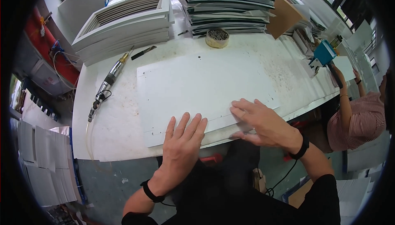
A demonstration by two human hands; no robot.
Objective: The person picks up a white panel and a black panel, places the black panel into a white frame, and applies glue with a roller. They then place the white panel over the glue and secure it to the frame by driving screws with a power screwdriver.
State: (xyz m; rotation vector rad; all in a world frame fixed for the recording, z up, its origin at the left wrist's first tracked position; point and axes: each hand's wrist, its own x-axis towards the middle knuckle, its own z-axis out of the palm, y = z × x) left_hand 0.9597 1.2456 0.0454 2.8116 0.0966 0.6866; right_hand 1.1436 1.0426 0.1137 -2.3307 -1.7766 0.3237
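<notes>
A flat white rectangular panel [197, 85] lies on the white-covered table in front of me, with small dark specks or holes along its edges. My left hand [181, 143] rests flat on its near edge, fingers stretched out and holding nothing. On the near right part of the panel is my right hand [265, 124], its fingers extended over the edge and its thumb apart below. A pneumatic screwdriver [110, 78] with a brass-coloured nose and an air hose lies left of the panel. Beyond it sits a black-handled knife [144, 53].
At the back stand stacked white frames [127, 23], a tall pile of dark-edged panels [228, 9] and a round tub of small screws [217, 38]. A teal tool [324, 51] is at the far right, near a co-worker in a striped shirt [358, 120]. White panels [47, 159] are stacked lower left.
</notes>
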